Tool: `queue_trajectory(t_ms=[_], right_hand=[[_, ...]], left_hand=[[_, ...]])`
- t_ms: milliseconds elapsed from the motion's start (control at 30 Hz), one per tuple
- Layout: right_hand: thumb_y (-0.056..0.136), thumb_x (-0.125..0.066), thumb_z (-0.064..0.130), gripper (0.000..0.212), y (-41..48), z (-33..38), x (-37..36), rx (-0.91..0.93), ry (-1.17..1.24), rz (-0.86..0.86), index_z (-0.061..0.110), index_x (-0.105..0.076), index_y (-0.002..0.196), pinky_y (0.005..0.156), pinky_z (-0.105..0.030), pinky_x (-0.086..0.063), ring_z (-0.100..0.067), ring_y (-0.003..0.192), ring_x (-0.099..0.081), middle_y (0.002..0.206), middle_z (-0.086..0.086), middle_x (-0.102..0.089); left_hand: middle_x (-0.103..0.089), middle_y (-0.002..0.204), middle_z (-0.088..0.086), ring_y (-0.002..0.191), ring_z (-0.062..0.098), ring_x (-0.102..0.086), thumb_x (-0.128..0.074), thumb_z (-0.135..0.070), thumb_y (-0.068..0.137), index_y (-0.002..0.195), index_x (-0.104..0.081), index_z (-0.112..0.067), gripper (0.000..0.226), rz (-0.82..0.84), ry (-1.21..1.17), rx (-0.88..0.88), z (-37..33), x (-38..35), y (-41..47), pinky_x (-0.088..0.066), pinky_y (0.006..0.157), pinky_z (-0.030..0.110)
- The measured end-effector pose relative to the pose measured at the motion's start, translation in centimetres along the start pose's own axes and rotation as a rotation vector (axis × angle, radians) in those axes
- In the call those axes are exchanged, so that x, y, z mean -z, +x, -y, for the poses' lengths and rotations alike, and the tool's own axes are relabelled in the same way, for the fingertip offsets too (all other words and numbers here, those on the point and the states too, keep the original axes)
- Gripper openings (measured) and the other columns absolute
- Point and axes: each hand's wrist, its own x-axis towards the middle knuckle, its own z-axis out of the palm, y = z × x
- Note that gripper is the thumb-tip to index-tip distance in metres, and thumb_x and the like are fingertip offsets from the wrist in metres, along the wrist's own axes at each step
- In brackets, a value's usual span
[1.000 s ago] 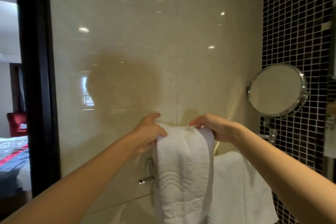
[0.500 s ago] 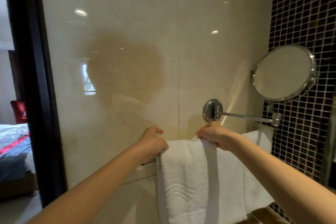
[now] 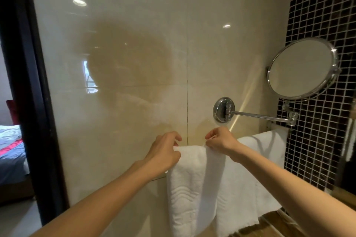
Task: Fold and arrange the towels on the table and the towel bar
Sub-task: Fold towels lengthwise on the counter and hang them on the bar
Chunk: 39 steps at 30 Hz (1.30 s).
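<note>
Left grip (image 3: 163, 152): fingers curled, clamped on the top left edge of the folded towel (image 3: 190, 188), forearm reaching in from lower left.

Right grip (image 3: 221, 141): fingertips pinching the same towel's top right edge, knuckles up, forearm reaching in from lower right.

Folded towel: white, narrow, folded lengthwise, draped from its top fold and hanging straight down between the two grips. Wavy embossed bands across the lower front. Overlapped lengthwise flap on the right side. Support under the top fold hidden by cloth.

Second towel (image 3: 267, 169): white, wider, hung just beside the first on its right and partly behind it, top edge slightly higher toward the far right corner, lower hem fringed.

Wall mount (image 3: 223, 109): round, chromed, fixed to the wall just above the right grip, not touching it.

Mirror arm (image 3: 260, 115): thin chromed rod running right from the mount, above the second towel.

Mirror (image 3: 300, 68): round, chrome-rimmed, tilted, carried at the far end of the arm, well above the towels.

Tile wall (image 3: 134, 63): glossy beige, directly behind the towels, showing ceiling-light spots and a dim shadow.

Mosaic wall (image 3: 317, 15): small black tiles, right side.

Counter (image 3: 273, 223): wood-grained strip, lower right, below the towel hems.

Door frame (image 3: 25, 82): dark, upright, far left.

Bed (image 3: 11, 150): beyond the frame, blue cover with a red stripe.
</note>
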Motion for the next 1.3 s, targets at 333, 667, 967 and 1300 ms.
queue_trajectory(t_ms=[333,667,967,1300], right_hand=[[0.080,-0.058,0.013,0.015,-3.0,-2.2,-1.0,0.250,-0.240,-0.111,0.021,-0.070,0.086,0.079,-0.028,-0.041,-0.022,0.097,-0.058,0.100,-0.003,-0.064],[0.092,-0.047,0.018,0.030,-3.8,-3.9,0.8,0.276,-0.464,-0.122,0.009,-0.059,0.118,0.091,-0.041,-0.044,-0.036,0.111,-0.056,0.115,-0.011,-0.066],[0.089,-0.052,0.012,0.028,-4.3,-5.4,2.8,0.406,-0.600,0.016,0.012,-0.055,0.116,0.086,-0.044,-0.048,-0.028,0.109,-0.058,0.121,-0.002,-0.060],[0.085,-0.040,0.012,0.009,-2.8,-6.7,3.0,0.421,-0.704,-0.008,0.018,-0.046,0.089,0.064,-0.046,-0.049,-0.029,0.078,-0.061,0.099,-0.002,-0.061]], left_hand=[[-0.063,0.115,-0.012,0.113,0.015,-0.050,-0.056,-0.036,0.089,0.122,-0.056,-0.028,0.034,-0.119,0.365,-0.161,0.4,-1.0,-1.7,-0.032,0.095,0.030],[-0.061,0.110,0.007,0.105,0.031,-0.055,-0.040,-0.040,0.098,0.107,-0.053,-0.020,0.025,0.099,0.700,-0.214,-0.8,-2.3,-0.7,-0.032,0.094,0.045],[-0.060,0.112,0.005,0.104,0.028,-0.056,-0.041,-0.038,0.097,0.109,-0.054,-0.024,0.023,0.054,0.721,-0.233,0.2,-2.4,-0.6,-0.032,0.088,0.039],[-0.059,0.111,0.005,0.103,0.028,-0.056,-0.038,-0.039,0.098,0.110,-0.054,-0.023,0.025,0.034,0.746,-0.238,0.4,-2.5,-0.8,-0.031,0.090,0.039]])
